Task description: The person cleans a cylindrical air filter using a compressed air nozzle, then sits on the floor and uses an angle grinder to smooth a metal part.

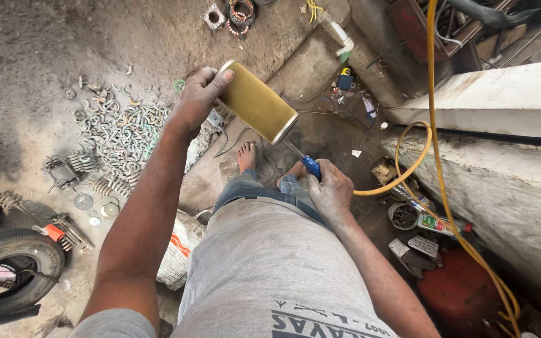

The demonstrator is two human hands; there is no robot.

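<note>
My left hand [198, 100] grips one end of a yellow-brown cylindrical filter [257, 101] with metal rims, held out tilted in front of me. My right hand [330, 191] is closed on a blue-handled air nozzle [310, 166] whose thin metal tip points up at the lower end of the filter. A yellow hose [408, 166] runs from that tool off to the right. My bare feet [246, 155] stand on the dirty floor below.
A pile of metal shackles and springs [120, 141] lies on the ground at left, a tyre [10, 266] at the lower left. A large grey-white slab [502, 181] fills the right side, with cans, a red container [455, 288] and clutter beside it.
</note>
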